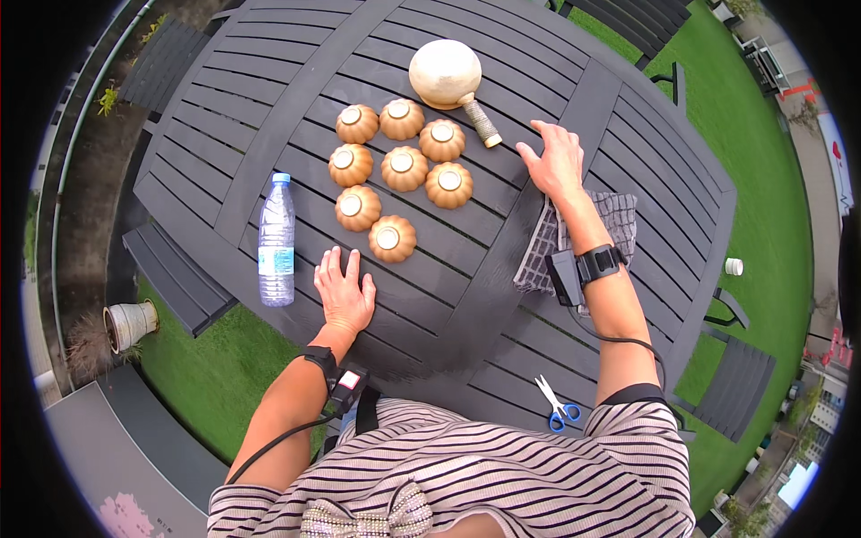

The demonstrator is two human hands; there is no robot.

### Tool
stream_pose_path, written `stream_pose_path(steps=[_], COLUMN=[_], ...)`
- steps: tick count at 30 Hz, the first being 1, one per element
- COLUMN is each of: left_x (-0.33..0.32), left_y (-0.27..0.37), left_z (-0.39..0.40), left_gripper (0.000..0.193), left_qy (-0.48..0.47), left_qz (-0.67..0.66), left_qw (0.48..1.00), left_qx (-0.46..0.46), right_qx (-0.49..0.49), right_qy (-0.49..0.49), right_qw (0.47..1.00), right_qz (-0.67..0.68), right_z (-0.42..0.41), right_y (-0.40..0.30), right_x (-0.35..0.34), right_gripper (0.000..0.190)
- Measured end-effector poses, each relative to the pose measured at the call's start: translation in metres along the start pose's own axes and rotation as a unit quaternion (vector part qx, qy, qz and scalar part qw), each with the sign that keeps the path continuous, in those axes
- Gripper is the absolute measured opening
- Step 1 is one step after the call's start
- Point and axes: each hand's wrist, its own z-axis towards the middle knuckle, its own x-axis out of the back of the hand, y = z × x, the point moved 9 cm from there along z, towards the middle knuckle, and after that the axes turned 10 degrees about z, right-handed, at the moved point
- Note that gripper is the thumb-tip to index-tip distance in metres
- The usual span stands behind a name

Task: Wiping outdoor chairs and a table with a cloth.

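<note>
My left hand [344, 289] rests palm down on the slatted table with its fingers apart, just below the nearest fluted brown cup [393, 239]. Several matching cups, such as this middle one [404, 169], sit upside down in a loose group with their pale foot rings up. Beyond them lies a cream side-handled pot [445, 72], its cord-wrapped handle [481, 122] pointing towards my right hand [557, 161]. That hand is empty, its fingers spread, a little right of the handle. Part of a dark checked cloth [613, 215] is hidden under my right forearm.
A clear plastic bottle [276, 242] with a blue cap stands or lies left of the cups; I cannot tell which. Blue-handled scissors [557, 406] lie near my body. Grey slatted chairs [734, 383] surround the dark table [471, 397]. Cables run from both wrist devices.
</note>
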Motion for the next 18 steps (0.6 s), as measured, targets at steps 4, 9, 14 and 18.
stream_pose_path(steps=[4, 9, 14, 18], left_x=[0.001, -0.002, -0.003, 0.024], left_y=[0.007, 0.021, 0.028, 0.047], left_z=[0.001, 0.0, 0.0, 0.021], left_gripper=[0.041, 0.043, 0.048, 0.059], left_qy=[0.0, 0.013, 0.01, 0.071], left_qz=[0.01, -0.001, 0.024, -0.096], left_qw=[1.0, 0.997, 0.993, 0.991], left_qx=[-0.029, -0.075, -0.113, -0.055], right_qx=[-0.111, -0.063, -0.035, -0.101], right_qy=[0.025, 0.019, 0.015, 0.128], right_qw=[0.989, 0.989, 0.989, 0.977], right_qz=[-0.099, -0.131, -0.142, -0.139], right_z=[-0.097, -0.158, -0.159, -0.16], right_y=[0.062, 0.077, 0.093, 0.157], right_x=[0.035, 0.027, 0.061, 0.097], right_gripper=[0.063, 0.057, 0.043, 0.044])
